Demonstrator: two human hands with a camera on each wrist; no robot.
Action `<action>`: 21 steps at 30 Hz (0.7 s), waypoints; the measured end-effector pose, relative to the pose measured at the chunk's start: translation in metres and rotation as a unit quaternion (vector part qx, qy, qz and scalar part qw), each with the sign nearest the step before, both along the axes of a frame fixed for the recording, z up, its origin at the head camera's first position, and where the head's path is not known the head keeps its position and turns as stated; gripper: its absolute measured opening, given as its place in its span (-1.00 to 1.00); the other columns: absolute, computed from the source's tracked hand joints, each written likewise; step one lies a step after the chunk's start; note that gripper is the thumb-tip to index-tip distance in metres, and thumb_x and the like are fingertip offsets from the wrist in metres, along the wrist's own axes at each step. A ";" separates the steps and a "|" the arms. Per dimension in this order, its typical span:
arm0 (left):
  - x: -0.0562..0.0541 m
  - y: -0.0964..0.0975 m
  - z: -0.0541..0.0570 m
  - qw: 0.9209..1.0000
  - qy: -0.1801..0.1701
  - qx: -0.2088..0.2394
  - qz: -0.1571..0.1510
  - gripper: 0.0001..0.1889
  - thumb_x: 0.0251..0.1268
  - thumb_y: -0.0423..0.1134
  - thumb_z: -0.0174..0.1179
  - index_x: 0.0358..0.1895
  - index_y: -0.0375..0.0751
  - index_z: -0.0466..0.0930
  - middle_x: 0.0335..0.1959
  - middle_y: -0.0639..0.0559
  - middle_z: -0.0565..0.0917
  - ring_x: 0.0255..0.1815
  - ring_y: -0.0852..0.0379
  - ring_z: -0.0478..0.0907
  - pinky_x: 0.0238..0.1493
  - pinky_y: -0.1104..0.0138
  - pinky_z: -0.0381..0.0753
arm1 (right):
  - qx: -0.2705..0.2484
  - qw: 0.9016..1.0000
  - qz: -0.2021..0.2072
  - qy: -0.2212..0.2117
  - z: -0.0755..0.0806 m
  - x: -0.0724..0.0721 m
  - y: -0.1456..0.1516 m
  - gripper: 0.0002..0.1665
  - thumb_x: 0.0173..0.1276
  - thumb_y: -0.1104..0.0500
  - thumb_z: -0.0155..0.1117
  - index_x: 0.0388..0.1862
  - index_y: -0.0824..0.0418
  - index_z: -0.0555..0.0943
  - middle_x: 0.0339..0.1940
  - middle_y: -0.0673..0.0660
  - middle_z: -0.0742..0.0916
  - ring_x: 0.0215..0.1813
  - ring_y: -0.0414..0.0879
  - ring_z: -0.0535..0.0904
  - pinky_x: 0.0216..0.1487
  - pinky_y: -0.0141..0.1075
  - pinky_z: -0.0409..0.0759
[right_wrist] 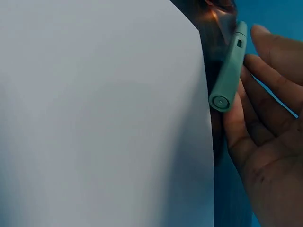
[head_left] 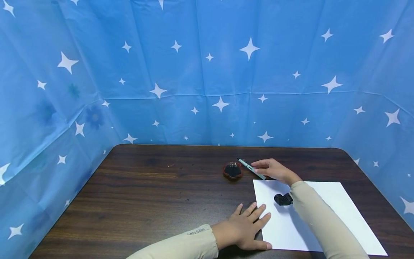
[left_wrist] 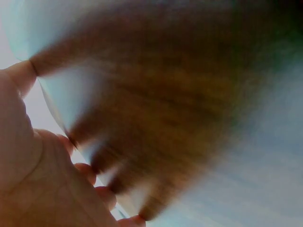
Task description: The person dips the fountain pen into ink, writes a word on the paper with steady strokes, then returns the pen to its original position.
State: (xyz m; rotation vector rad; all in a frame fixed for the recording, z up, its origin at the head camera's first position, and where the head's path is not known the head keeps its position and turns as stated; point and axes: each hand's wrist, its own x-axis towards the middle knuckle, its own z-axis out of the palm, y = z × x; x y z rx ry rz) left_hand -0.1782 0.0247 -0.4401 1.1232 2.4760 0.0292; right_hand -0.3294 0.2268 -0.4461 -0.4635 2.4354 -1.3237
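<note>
A mint-green pen (head_left: 251, 168) with a dark tip lies slanted on the table just beyond a white sheet of paper (head_left: 310, 219). Close beside the pen is my right hand (head_left: 273, 169). In the right wrist view the thumb stands apart from the pen (right_wrist: 229, 75), while other fingers lie next to its barrel; whether they touch it I cannot tell. My left hand (head_left: 242, 229) rests with spread fingers over the paper's left edge, partly on the table. The left wrist view shows its palm (left_wrist: 42, 175) and fingers, with their blurred reflection.
A small red-rimmed dish (head_left: 233, 170) with a black middle sits left of the pen. The dark wood table (head_left: 145, 201) meets a blue curtain (head_left: 194, 72) with white stars at the back and sides. A black wrist camera (head_left: 283, 199) is strapped below my right sleeve.
</note>
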 end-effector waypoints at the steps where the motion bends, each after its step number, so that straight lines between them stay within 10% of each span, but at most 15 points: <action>1: 0.000 0.000 0.000 1.000 0.003 -0.002 0.000 -0.17 0.26 0.50 -0.29 0.51 0.37 -0.35 0.55 0.29 -0.39 0.56 0.19 -0.39 0.48 -0.01 -0.14 | 0.007 1.000 -0.005 0.005 0.000 -0.001 -0.002 -0.49 0.46 0.18 0.12 0.33 0.36 0.41 0.23 0.34 0.55 0.15 0.13 0.54 0.01 -0.10 0.57; 7: -0.001 0.001 -0.003 1.000 0.004 -0.011 -0.003 -0.17 0.26 0.50 -0.32 0.50 0.38 -0.38 0.54 0.30 -0.41 0.56 0.20 -0.40 0.48 0.00 -0.13 | 0.046 0.998 -0.036 0.033 -0.002 -0.002 -0.012 -0.59 0.41 0.21 0.19 0.19 0.34 0.55 -0.06 0.21 0.70 -0.18 -0.09 0.58 -0.23 -0.25 0.54; 21: -0.003 -0.001 -0.001 1.000 -0.011 0.002 -0.008 -0.18 0.29 0.47 -0.28 0.52 0.34 -0.34 0.55 0.28 -0.39 0.56 0.18 -0.40 0.48 -0.02 -0.15 | 0.080 0.991 -0.085 0.068 -0.007 -0.005 -0.022 -0.72 0.39 0.26 0.21 0.03 0.32 0.65 -0.18 0.16 0.71 -0.26 -0.11 0.56 -0.26 -0.23 0.53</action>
